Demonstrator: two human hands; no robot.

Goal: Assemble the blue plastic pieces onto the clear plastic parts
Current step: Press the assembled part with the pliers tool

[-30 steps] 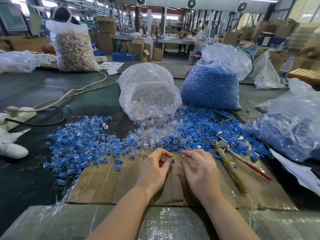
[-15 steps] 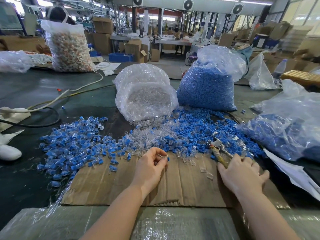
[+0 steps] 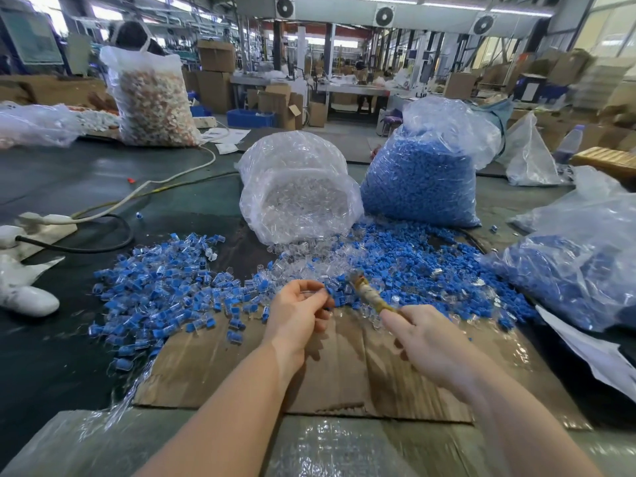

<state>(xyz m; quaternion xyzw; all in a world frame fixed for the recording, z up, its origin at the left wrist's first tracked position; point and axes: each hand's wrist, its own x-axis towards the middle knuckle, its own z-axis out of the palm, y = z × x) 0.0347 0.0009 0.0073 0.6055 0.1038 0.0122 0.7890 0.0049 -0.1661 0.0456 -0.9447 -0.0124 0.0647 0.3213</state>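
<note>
Now lifted off the cardboard (image 3: 213, 366): pliers (image 3: 370, 297), gripped by right hand (image 3: 433, 342); left hand (image 3: 296, 315) pinching clear part (image 3: 311, 293). Assembled pile (image 3: 161, 294) at left, heaps unassembled.

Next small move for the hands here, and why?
Probably bring the pliers onto the part. The right hand grips their wrapped handle, pointed toward the left hand, which pinches a clear part with a blue piece.
</note>
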